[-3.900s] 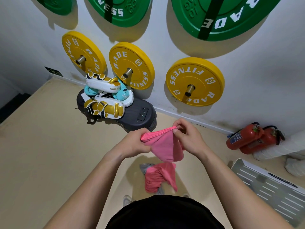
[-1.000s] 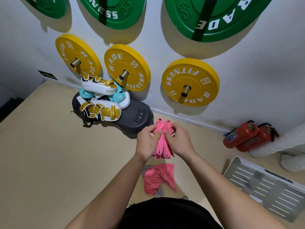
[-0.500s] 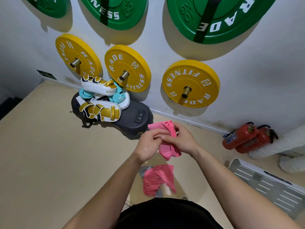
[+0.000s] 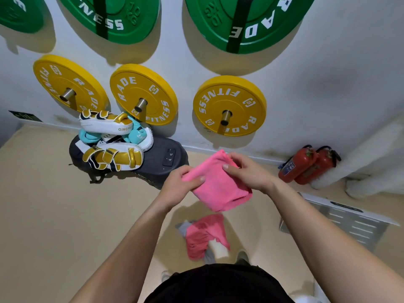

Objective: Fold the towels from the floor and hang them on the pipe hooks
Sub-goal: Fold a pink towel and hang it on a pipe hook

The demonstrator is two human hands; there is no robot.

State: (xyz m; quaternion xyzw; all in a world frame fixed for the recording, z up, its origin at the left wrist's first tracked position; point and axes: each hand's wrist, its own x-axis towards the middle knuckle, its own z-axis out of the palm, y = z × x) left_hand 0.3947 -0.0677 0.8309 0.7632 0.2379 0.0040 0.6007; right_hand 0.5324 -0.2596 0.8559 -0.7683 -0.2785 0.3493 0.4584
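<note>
I hold a folded pink towel (image 4: 220, 189) in the air in front of my chest. My left hand (image 4: 179, 186) pinches its left edge, and my right hand (image 4: 244, 171) grips its upper right part. Below it, on the beige floor, lies a crumpled heap of pink and grey towels (image 4: 203, 237). Short metal pipe hooks stick out of the white wall through yellow weight plates: one on the left (image 4: 67, 94), one in the middle (image 4: 140, 104) and one on the right (image 4: 225, 117). All three pipes are bare.
Boxing pads (image 4: 109, 138) are stacked on a dark grey machine (image 4: 161, 162) by the wall. Two red fire extinguishers (image 4: 306, 165) lie at the right. A white slatted platform (image 4: 341, 221) sits on the floor, right. Green plates (image 4: 242, 20) hang higher up.
The towel went from a wide strip to a narrow bunch between both hands, and is now a flatter, compact folded rectangle held slightly further right.
</note>
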